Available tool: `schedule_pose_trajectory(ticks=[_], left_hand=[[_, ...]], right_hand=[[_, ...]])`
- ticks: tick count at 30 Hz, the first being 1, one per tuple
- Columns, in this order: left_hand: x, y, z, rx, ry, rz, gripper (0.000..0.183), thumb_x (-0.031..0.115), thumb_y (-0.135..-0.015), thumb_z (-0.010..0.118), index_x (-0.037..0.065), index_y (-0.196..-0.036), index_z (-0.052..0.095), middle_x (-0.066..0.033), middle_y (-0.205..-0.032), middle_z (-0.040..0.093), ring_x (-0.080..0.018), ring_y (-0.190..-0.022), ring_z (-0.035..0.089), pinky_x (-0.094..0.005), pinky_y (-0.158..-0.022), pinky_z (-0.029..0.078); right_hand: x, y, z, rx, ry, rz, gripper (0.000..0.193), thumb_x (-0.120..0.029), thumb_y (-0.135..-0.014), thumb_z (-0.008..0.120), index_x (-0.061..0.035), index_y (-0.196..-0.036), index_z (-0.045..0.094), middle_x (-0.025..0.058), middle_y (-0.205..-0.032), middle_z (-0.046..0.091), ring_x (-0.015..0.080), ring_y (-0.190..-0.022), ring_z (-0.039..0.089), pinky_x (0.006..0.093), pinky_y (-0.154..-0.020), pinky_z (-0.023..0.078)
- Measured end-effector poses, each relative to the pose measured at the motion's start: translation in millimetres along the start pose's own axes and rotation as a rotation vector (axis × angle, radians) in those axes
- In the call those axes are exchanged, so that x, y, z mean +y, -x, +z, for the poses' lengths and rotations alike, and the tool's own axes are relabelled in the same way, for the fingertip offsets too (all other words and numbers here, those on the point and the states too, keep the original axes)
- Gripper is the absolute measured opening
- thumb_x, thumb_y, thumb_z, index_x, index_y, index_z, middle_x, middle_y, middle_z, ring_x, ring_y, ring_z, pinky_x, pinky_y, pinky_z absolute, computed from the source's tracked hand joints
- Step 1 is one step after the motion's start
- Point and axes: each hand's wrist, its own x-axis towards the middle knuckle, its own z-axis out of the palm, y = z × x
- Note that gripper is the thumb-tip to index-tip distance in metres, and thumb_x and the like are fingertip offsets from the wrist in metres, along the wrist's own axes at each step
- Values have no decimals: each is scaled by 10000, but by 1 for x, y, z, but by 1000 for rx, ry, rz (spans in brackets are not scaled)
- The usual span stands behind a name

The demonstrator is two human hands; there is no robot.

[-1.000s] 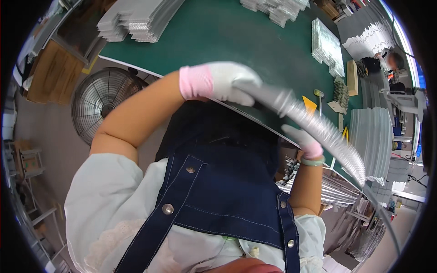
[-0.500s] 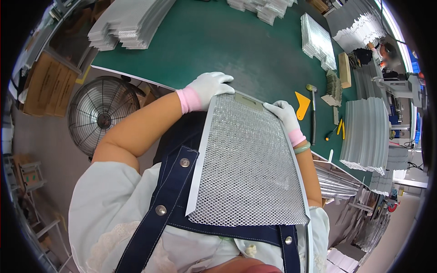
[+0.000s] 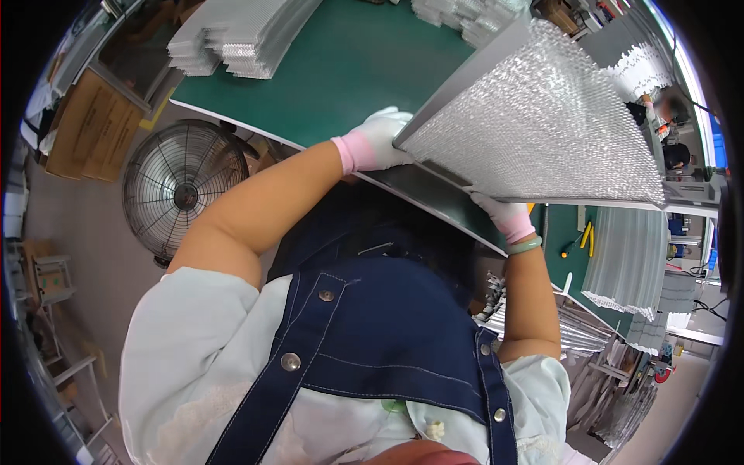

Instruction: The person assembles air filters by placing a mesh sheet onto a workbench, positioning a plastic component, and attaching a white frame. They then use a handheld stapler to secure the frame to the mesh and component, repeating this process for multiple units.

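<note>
A: While both hands are up, where's the panel?

B: Raised off the green counter (image 3: 341, 70), tilted. It's a flat rectangular silver mesh filter panel with a metal frame (image 3: 542, 124). Left hand (image 3: 380, 139), white glove with pink cuff, clamped on the near left corner of the frame. Right hand (image 3: 500, 213), same kind of glove, grips the lower edge from beneath; only part of it shows, fingers hidden behind the frame.

A: Hands together or apart?

B: Apart, spaced along the near edge. Panel lies up and to the right of both, its long axis running from the left hand away toward the far right. Left hand sits higher and in plainer view; right hand is tucked under.

A: Against half a second ago?

B: Then the panel hung low, flat against the dark blue denim apron (image 3: 372, 341), long axis pointing down toward the body. Now it has swung up and outward over the counter, and the apron front is uncovered. The grip looks kept on the same end.

A: Surroundings?

B: Stacks of pale folded mesh sheets (image 3: 240, 35) at the counter's far left. A round wire-guard floor fan (image 3: 182, 190) below the counter edge. More silver panels stacked upright (image 3: 624, 263) at right. Yellow-handled pliers (image 3: 585, 236) on the counter near the right wrist.
</note>
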Motion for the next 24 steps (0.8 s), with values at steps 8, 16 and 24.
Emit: schedule_pose_trajectory(ticks=[8,16,24], left_hand=[[4,-8,-10,-212,-106,-128,457,329,-851,674,216,-1292,632,-113,-1395,497,-263,-1412,329,-519,-1221,82],[74,-46,-84,-140,500,-58,467,146,-838,757,0,-1259,615,-84,-1128,688,-169,-1038,612,-318,-971,475],[144,-110,-131,293,494,40,226,204,-941,672,16,-1065,660,-8,-966,656,-78,-909,582,-264,-840,475]], right_hand=[[-2,6,8,88,7,22,305,4,-802,749,-13,-1104,706,59,-1055,719,177,-972,661,318,-889,519],[0,-17,2,73,625,-261,289,-121,-726,795,-56,-989,694,48,-961,710,211,-946,654,372,-862,510],[-49,-4,-18,-169,-62,182,538,-105,-720,842,14,-1198,624,85,-1133,682,203,-1095,624,343,-974,493]])
